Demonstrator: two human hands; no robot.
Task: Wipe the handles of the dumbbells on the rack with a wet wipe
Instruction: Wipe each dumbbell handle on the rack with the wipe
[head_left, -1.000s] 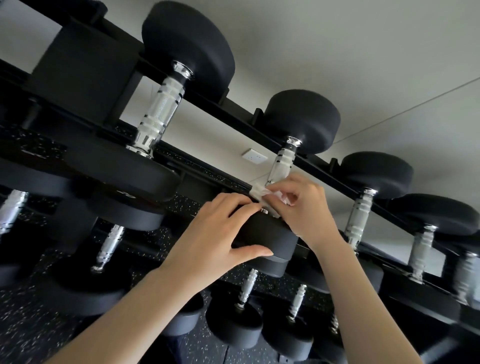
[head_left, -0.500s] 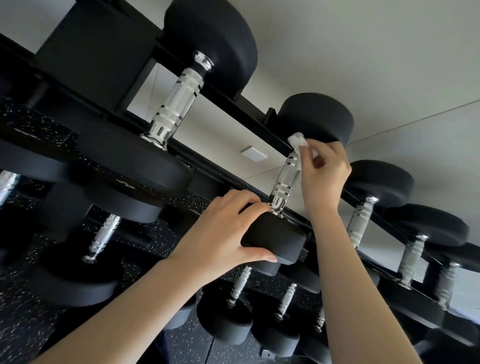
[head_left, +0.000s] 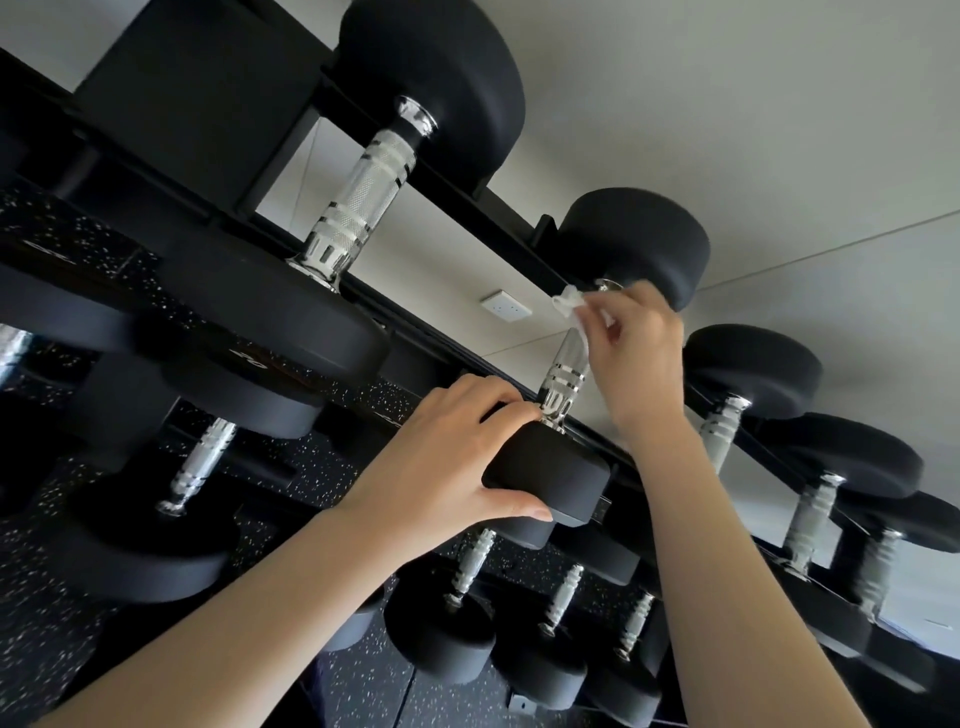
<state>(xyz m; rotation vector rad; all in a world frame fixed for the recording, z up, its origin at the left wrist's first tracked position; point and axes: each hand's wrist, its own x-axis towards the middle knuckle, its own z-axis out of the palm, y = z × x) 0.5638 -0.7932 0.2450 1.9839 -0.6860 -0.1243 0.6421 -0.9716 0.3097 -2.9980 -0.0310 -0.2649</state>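
Right grip (head_left: 634, 353) pinched on the wipe (head_left: 570, 303) at the handle (head_left: 567, 366) top, centre right of frame; left grip (head_left: 441, 462) clamped round the lower head (head_left: 550, 475), mid-frame. Risk of snagging the wipe under the upper head (head_left: 639, 249), or missing the handle's far side with so narrow a pinch. A second ago, wipe down at the handle's foot.
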